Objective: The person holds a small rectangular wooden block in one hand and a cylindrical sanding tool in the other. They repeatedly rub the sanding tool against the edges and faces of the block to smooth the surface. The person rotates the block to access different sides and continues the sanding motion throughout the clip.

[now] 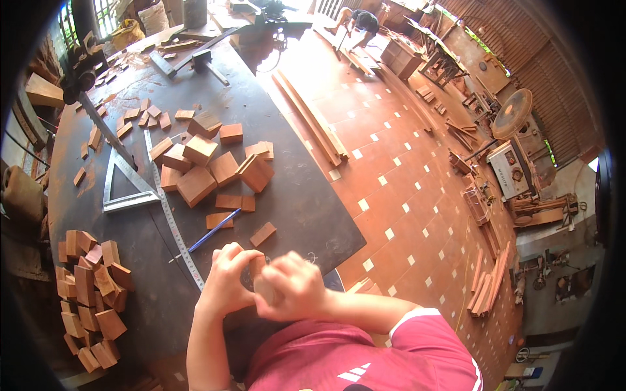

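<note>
At the table's near edge, close to my chest, my left hand is closed, its thumb and fingers curled around a small reddish wooden block. Against it works my right hand, also closed, slightly blurred, gripping a flat brownish piece whose kind I cannot make out. Just beyond the hands lie a blue pen and a loose wooden block. A heap of cut blocks sits farther out on the dark table. A tape measure stretches along the tabletop left of them.
Stacked blocks stand at the table's left. A metal set square lies beside an upright saw blade. Long timber strips rest on the tiled floor to the right. Another person bends over boards far back.
</note>
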The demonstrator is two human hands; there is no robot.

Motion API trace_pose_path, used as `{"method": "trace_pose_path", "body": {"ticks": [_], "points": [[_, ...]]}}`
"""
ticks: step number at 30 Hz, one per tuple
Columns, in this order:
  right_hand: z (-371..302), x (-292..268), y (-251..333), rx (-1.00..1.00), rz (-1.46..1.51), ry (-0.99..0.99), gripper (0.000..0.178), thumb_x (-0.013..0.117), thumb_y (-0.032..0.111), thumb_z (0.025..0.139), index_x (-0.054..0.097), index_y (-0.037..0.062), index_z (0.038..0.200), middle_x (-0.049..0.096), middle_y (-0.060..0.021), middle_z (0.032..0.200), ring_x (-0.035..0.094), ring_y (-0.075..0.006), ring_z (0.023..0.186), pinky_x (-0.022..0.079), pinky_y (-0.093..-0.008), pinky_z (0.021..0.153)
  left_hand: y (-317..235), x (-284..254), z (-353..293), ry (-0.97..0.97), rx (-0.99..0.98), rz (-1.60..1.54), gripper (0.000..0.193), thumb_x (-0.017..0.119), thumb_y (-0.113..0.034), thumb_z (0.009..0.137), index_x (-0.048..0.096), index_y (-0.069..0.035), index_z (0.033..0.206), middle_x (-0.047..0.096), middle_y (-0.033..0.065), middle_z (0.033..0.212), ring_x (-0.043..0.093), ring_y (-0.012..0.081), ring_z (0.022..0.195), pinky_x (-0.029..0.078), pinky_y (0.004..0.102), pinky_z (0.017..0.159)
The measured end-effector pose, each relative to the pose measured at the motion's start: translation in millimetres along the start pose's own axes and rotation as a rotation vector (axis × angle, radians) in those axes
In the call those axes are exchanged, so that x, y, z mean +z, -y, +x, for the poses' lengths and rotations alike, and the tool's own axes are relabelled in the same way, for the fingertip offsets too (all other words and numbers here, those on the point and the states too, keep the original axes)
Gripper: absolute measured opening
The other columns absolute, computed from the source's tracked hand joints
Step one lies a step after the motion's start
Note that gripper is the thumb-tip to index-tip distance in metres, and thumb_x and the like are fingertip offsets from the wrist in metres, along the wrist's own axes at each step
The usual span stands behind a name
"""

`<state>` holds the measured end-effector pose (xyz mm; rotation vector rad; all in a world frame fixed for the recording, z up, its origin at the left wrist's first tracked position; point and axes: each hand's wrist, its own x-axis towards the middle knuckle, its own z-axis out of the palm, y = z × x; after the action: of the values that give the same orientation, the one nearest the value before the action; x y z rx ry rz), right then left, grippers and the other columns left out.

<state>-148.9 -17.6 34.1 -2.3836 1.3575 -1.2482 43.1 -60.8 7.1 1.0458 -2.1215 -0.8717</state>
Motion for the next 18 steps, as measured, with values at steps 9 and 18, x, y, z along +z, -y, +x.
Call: {"method": "trace_pose_path", "body": {"ticks": [9, 18], "points": [[15, 15, -13, 0.102, -0.021, -0.140, 0.038, 0.083, 0.028, 0.075, 0.065, 0.0055, 0.099, 0.058, -0.0117, 0.082, 0.061, -0.0330, 0.070, 0.054, -0.0431, 0.059, -1, 2, -1, -0.031, -0.001, 0.055, 0.063, 0.092, -0.022, 0.052, 0.074, -0.008, 0.110, 0.061, 0.0074, 0.097, 0.061, 0.0282, 0.093, 0.044, 0.0411, 0.087], [13, 10, -36, 0.122, -0.025, -0.147, 0.032, 0.083, 0.024, 0.074, 0.065, 0.0066, 0.094, 0.062, -0.0114, 0.082, 0.065, -0.0346, 0.072, 0.057, -0.0437, 0.061, -7, 5, 4, -0.033, 0.016, 0.065, 0.067, 0.094, -0.022, 0.051, 0.073, -0.007, 0.113, 0.061, 0.0070, 0.099, 0.062, 0.0278, 0.096, 0.043, 0.0405, 0.088]]}}
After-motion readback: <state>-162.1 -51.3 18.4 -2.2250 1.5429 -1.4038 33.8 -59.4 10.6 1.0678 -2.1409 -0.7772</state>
